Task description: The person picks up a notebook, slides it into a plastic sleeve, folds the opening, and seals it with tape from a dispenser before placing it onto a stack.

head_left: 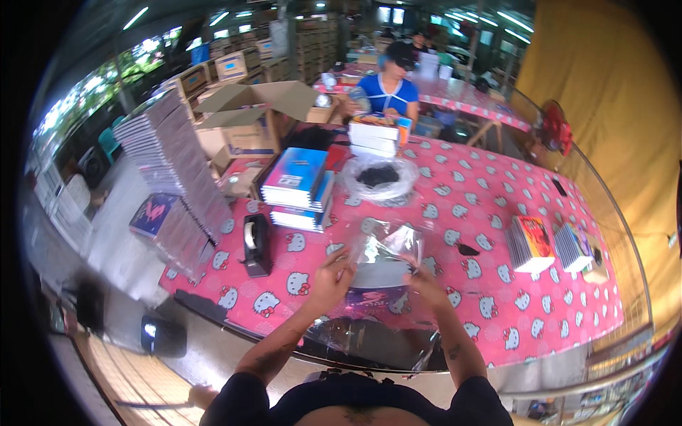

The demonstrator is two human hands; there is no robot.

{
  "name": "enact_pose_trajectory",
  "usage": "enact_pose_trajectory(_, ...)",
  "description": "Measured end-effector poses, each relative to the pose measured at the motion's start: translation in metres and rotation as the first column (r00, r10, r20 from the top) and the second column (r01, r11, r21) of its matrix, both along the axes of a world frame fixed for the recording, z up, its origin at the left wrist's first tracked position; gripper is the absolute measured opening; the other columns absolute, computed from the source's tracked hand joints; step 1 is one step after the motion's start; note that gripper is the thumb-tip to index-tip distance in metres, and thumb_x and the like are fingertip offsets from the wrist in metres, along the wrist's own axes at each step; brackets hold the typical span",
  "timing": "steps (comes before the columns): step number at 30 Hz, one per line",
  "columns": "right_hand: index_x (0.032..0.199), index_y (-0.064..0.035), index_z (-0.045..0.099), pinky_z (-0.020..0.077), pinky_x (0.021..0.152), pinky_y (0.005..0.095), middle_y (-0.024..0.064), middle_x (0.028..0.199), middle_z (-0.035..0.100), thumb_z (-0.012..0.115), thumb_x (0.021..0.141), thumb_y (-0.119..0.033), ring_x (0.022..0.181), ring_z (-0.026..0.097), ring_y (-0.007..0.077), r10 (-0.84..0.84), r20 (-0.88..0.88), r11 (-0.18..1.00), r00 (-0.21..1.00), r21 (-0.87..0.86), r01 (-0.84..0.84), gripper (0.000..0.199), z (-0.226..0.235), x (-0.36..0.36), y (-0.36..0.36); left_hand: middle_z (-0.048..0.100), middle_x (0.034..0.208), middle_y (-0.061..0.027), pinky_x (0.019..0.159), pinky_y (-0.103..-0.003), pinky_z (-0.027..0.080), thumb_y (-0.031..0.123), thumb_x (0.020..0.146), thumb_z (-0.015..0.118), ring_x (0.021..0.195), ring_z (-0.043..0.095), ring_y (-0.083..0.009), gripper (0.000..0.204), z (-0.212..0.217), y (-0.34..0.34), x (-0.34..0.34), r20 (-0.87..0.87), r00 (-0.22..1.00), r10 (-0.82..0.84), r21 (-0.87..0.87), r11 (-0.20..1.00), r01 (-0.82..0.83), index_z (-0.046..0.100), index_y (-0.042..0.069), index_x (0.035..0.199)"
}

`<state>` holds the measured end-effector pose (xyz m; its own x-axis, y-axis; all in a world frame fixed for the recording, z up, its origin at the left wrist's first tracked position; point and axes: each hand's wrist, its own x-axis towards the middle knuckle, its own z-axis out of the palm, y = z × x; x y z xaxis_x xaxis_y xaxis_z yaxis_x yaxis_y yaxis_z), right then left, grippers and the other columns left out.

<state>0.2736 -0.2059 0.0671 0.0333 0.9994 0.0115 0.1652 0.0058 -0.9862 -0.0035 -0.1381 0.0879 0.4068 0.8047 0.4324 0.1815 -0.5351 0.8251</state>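
**Fingers pinching the bag mouth, book part way in**

Fingers of your left hand [332, 278] are closed on the left edge of a clear plastic bag [387, 245]; your right hand [425, 284] grips the right edge the same way, so the mouth is held between them. Both grasps are on the film itself, as far as the view shows.

- Thing in hand: a stack of purple-covered books [373, 292] lies flat on the pink patterned tablecloth [497, 312], just in front of you, between your two hands. The bag stands up behind it (crinkled, catching light).
- Progress, judged: the stack looks only partly sleeved; I cannot tell how deep the film reaches. Sealing is not yet done.
- The tape dispenser [256, 245] sits to your left, untouched.
- More loose clear plastic [369, 341] lies at the near table edge.
- Stock left: a blue-covered pile [298, 188] beyond the bag, a leaning grey stack [174, 177] far left, two short rows of books [533, 245] at right.
- Another person [391, 89] works at the far side.
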Motion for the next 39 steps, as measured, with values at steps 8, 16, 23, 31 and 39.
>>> enact_pose_trajectory(8, 0.126, -0.0073, 0.062, 0.0411, 0.1, 0.0403, 0.0108, 0.119, 0.062, 0.067, 0.089, -0.025, 0.116, 0.057, 0.0261, -0.297, 0.321, 0.771, 0.899, 0.636, 0.028, 0.041, 0.114, -0.038, -0.017, 0.066, 0.095, -0.0145, 0.079, -0.037, 0.051, 0.021, 0.087, 0.067, 0.091, 0.062, -0.0268, 0.035, -0.085, 0.077, -0.205, -0.227, 0.404, 0.886, 0.424, 0.463, -0.778, 0.065, -0.003, 0.112)
enact_pose_trajectory(16, 0.097, -0.0106, 0.066, 0.0421, 0.088, 0.0415, 0.0041, 0.099, 0.063, 0.073, 0.083, -0.029, 0.093, 0.062, 0.0257, -0.149, 0.811, 0.856, 0.565, 0.392, -0.337, 0.024, 0.121, -0.079, 0.016, 0.067, 0.091, -0.0069, 0.064, -0.03, 0.047, 0.02, 0.08, 0.072, 0.073, 0.059, -0.0165, 0.029, -0.111, 0.119, -0.246, -0.015, 0.784, 0.621, -0.564, 0.642, -0.52, 0.072, 0.002, 0.102)
enact_pose_trajectory(23, 0.092, -0.0118, 0.065, 0.0435, 0.083, 0.0401, 0.0034, 0.084, 0.064, 0.073, 0.083, -0.028, 0.081, 0.064, 0.0267, -0.194, 0.777, 0.822, 0.598, 0.462, -0.333, 0.02, 0.134, -0.091, -0.003, 0.064, 0.091, -0.0079, 0.077, -0.038, 0.046, 0.018, 0.089, 0.061, 0.093, 0.06, -0.0173, 0.025, -0.143, 0.082, -0.215, 0.153, 0.63, 0.761, -0.736, 0.513, -0.441, 0.066, -0.002, 0.102)
enact_pose_trajectory(31, 0.108, -0.0097, 0.069, 0.0456, 0.079, 0.0411, 0.0093, 0.089, 0.072, 0.072, 0.083, -0.032, 0.081, 0.067, 0.0282, -0.202, 0.789, 0.805, 0.581, 0.472, -0.361, 0.033, 0.122, -0.093, -0.003, 0.07, 0.094, -0.0189, 0.071, -0.048, 0.054, 0.01, 0.084, 0.057, 0.088, 0.069, -0.0373, 0.022, -0.089, 0.076, -0.232, -0.797, 0.205, 0.568, 0.317, 0.683, -0.658, 0.061, 0.0, 0.103)
enact_pose_trajectory(39, 0.114, -0.0074, 0.069, 0.0501, 0.073, 0.0417, 0.0131, 0.093, 0.072, 0.074, 0.081, -0.035, 0.076, 0.068, 0.0311, -0.165, 0.805, 0.861, 0.57, 0.4, -0.314, 0.043, 0.135, -0.107, 0.001, 0.059, 0.092, -0.0006, 0.082, -0.027, 0.049, -0.003, 0.087, 0.066, 0.088, 0.059, -0.0101, 0.034, 0.051, 0.032, -0.086, 0.121, 0.966, -0.23, -0.078, 0.968, 0.24, 0.057, 0.005, 0.118)
